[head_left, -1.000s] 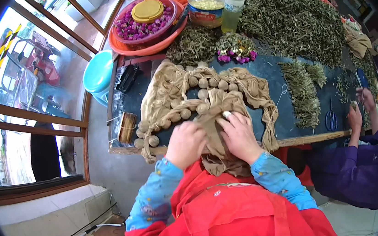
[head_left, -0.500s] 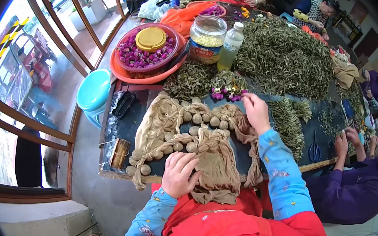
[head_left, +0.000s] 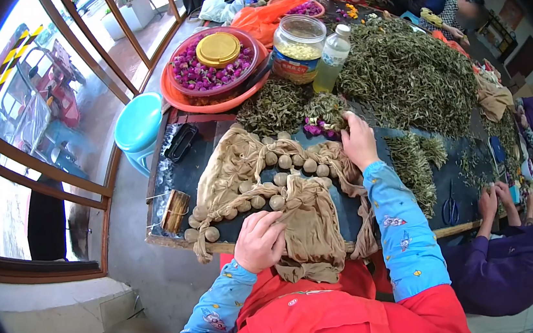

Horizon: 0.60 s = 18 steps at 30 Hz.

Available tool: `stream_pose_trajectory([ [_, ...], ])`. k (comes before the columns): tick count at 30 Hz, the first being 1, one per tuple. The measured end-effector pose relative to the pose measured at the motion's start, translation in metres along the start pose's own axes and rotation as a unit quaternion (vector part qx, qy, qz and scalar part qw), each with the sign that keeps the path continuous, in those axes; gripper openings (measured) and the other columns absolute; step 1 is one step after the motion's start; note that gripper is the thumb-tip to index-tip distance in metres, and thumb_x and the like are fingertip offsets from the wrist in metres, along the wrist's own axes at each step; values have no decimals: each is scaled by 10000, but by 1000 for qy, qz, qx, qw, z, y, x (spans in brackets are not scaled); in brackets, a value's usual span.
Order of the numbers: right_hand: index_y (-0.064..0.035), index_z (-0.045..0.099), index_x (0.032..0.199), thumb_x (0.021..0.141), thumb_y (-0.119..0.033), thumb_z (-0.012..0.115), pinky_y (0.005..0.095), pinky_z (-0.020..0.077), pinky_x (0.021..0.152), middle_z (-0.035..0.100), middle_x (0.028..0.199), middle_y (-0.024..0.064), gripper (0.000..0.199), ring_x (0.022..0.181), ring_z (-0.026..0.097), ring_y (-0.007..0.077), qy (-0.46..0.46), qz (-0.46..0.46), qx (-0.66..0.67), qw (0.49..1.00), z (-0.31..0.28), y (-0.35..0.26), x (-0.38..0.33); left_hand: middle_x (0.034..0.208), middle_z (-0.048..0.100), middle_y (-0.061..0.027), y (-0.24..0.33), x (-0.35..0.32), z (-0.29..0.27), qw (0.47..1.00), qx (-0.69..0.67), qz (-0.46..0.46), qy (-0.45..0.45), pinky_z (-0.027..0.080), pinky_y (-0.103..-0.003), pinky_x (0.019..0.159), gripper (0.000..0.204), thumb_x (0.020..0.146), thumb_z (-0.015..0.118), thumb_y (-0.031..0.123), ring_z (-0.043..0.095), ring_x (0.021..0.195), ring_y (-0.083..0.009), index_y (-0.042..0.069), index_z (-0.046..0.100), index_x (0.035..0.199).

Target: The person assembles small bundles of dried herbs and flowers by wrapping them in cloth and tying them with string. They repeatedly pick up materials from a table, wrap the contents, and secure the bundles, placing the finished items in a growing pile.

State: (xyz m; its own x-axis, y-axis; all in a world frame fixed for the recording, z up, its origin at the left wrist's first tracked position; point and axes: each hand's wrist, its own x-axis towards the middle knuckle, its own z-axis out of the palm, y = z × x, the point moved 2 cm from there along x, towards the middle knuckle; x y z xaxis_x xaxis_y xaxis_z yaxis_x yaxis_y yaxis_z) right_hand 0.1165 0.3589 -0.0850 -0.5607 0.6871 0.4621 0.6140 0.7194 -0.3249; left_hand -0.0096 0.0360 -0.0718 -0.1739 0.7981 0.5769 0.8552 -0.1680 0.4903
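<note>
On the dark tabletop lies a small bundle of dried leaves and purple flowers (head_left: pixel 324 110). My right hand (head_left: pixel 359 140) reaches to its right side, fingers closed against its edge; the fingertips are partly hidden. Nearer me, my left hand (head_left: pixel 260 240) has its fingers bent and drawn together beside the tan stocking cloth (head_left: pixel 311 217); what they hold, if anything, is hidden. Round balls tied into the cloth (head_left: pixel 284 162) form knotted strands across the table. More cloth spreads at the left, and a flap hangs over the front edge.
Behind the bundle stand a clear jar (head_left: pixel 298 49), a bottle of yellowish liquid (head_left: pixel 332 59) and a bowl of purple flowers (head_left: pixel 211 75). Leaf heaps (head_left: pixel 399 65) fill the far right. Scissors (head_left: pixel 450 204) lie at right, near a co-worker's hands. A stick bundle (head_left: pixel 175 212) sits left.
My right hand has closed in on the flower bundle, whose flowers now show farther left of it. My left hand's fingers have drawn together. The whole view has shifted slightly.
</note>
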Motion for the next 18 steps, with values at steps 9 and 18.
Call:
stream_pose_trajectory([
  [9, -27, 609, 1151, 797, -154, 715, 443, 466, 934, 621, 1093, 191, 391, 1070, 575, 386, -9, 93, 78, 993, 16, 15, -7, 1048, 655, -125, 3, 1, 2, 1000, 1, 13, -6, 521, -418, 832, 179, 722, 713, 10, 627, 954, -328, 24, 676, 897],
  [18, -7, 567, 1199, 837, -99, 716, 349, 547, 788, 695, 1064, 205, 402, 916, 701, 256, 37, 211, 303, 929, -15, 26, -15, 1051, 658, -117, 3, 2, 4, 1000, -9, 14, 3, 510, -423, 847, 184, 730, 713, -4, 620, 956, -323, 30, 677, 907],
])
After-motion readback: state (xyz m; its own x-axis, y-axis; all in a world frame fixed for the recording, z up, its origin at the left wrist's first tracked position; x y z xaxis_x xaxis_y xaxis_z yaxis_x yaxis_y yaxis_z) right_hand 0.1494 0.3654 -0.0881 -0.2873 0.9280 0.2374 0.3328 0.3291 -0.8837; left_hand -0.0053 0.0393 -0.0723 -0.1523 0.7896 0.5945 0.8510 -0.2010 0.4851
